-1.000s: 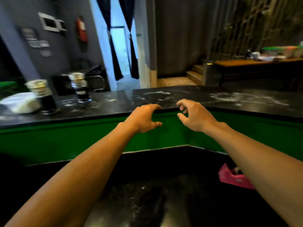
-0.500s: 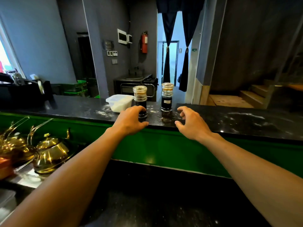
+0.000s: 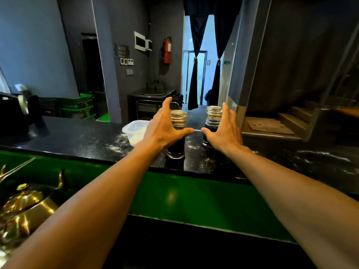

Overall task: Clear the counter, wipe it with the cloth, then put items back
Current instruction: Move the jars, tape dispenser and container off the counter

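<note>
**As Hands Close In, Jars Could Tip**

While the black speckled stone counter (image 3: pixel 77 138) is uncleared, two dark-filled glass jars stand on it right of the white plastic tub (image 3: pixel 134 131): the near jar (image 3: pixel 178 118) just beside the tub, the far jar (image 3: pixel 213 115) further right. The left hand (image 3: pixel 165 131) and right hand (image 3: pixel 225 131) flank them, fingers spread, gripping nothing. A glancing thumb could topple either tall jar. Half a second ago both hands sat lower, fingers curled, at the counter's edge.
</note>
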`<state>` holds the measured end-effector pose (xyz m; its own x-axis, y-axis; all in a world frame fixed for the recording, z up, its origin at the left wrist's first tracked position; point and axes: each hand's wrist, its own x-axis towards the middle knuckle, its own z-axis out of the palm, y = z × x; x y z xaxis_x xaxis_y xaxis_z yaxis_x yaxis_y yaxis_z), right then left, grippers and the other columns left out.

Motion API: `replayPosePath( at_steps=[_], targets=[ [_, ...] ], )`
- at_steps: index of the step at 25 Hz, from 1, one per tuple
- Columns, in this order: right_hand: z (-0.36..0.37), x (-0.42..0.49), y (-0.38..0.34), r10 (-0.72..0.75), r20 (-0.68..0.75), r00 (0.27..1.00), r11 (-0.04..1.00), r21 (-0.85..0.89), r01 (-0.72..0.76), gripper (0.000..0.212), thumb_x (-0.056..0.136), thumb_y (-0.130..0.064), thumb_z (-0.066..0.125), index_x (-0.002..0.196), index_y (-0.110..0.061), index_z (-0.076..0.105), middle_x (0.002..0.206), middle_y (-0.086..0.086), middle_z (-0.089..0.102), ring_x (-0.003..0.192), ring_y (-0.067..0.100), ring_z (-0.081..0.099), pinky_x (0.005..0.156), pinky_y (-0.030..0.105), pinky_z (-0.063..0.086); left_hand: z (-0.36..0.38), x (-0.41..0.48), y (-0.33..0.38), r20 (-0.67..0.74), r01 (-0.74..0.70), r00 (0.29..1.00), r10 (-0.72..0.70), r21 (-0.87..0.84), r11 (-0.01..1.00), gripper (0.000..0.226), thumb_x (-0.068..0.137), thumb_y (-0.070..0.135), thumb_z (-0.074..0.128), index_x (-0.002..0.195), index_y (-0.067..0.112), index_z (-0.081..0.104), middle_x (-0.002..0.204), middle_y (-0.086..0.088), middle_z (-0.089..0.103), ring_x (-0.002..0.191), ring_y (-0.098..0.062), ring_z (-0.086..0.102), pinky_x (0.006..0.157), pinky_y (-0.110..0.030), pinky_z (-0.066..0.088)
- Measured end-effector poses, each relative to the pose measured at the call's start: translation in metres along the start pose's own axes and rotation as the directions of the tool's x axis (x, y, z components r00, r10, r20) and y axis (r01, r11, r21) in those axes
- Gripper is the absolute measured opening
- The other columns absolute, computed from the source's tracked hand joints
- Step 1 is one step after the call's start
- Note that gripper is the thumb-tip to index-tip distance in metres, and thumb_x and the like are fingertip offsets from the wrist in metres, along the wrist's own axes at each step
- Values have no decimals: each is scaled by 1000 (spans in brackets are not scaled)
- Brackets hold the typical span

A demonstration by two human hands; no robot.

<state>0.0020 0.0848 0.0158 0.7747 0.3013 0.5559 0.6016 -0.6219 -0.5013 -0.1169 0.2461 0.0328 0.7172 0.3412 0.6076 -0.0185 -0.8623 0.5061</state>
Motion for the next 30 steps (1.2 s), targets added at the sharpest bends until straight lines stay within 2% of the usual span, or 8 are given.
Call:
replayPosePath(
  at_steps=[3, 7, 11, 15, 19, 23, 25, 30],
  targets=[
    [19, 20, 1, 28, -9, 1000, 1000, 8, -28, 102, 80, -42, 75, 153, -24, 7, 154, 11, 21, 131, 35, 40, 94, 42, 45, 15, 6, -10, 22, -58, 998, 59, -38, 998, 106, 60, 42, 89, 144, 17, 29, 132, -11, 53, 117, -24, 55, 98, -33, 48],
    [31, 32, 6, 31, -64, 997, 998, 49, -28, 77, 81, -27, 76, 141, -25, 27, 140, 10, 36, 114, 32, 53, 74, 32, 44, 22, 4, -16, -10, -58, 998, 57, -120, 991, 91, 63, 32, 89, 137, 17, 38, 121, -6, 60, 106, -19, 61, 91, -33, 53],
    [29, 34, 9, 41, -60, 997, 987, 161, -31, 74, 80, -15, 75, 138, -28, 30, 130, 11, 42, 109, 29, 54, 74, 30, 43, 24, 1, -12, -31, -42, 999, 38, -143, 989, 88, 64, 30, 88, 136, 19, 38, 121, -6, 59, 107, -19, 59, 91, -39, 54],
    [8, 13, 16, -62, -106, 992, 983, 165, 79, 70, 78, -16, 75, 135, -27, 36, 123, 8, 46, 105, 25, 55, 77, 32, 51, 16, 0, 7, -42, -49, 998, 42, -170, 984, 86, 64, 26, 88, 135, 18, 40, 121, -6, 60, 109, -20, 59, 93, -37, 53],
    [-42, -18, 30, -147, -169, 975, 969, 176, 176, 70, 75, -19, 79, 134, -23, 41, 119, 6, 50, 101, 21, 56, 76, 28, 51, 8, -3, 50, -75, -48, 997, 31, -227, 973, 87, 63, 24, 89, 135, 21, 40, 120, -4, 61, 106, -16, 61, 91, -31, 53],
    [-121, -64, 56, -121, -240, 963, 985, 94, 147, 72, 72, -20, 80, 134, -23, 43, 121, 6, 51, 101, 21, 58, 80, 28, 48, 14, -24, 115, -21, -114, 993, 114, -317, 941, 84, 63, 20, 89, 133, 19, 42, 116, -1, 62, 100, -11, 62, 84, -18, 52],
    [-160, -88, 71, -99, -255, 962, 991, 57, 118, 72, 71, -20, 81, 133, -24, 44, 122, 6, 52, 102, 21, 58, 81, 27, 47, 22, -35, 145, 8, -140, 988, 153, -367, 920, 82, 63, 18, 89, 131, 18, 44, 114, -1, 63, 99, -12, 63, 86, -21, 53],
    [-264, -171, 139, 24, -333, 943, 998, -45, -42, 71, 70, -23, 82, 131, -26, 45, 123, 4, 52, 107, 26, 58, 87, 41, 52, 85, -77, 241, 121, -194, 953, 278, -461, 866, 84, 58, 21, 91, 129, 20, 46, 109, -2, 67, 94, -13, 66, 88, -31, 55]
  ],
)
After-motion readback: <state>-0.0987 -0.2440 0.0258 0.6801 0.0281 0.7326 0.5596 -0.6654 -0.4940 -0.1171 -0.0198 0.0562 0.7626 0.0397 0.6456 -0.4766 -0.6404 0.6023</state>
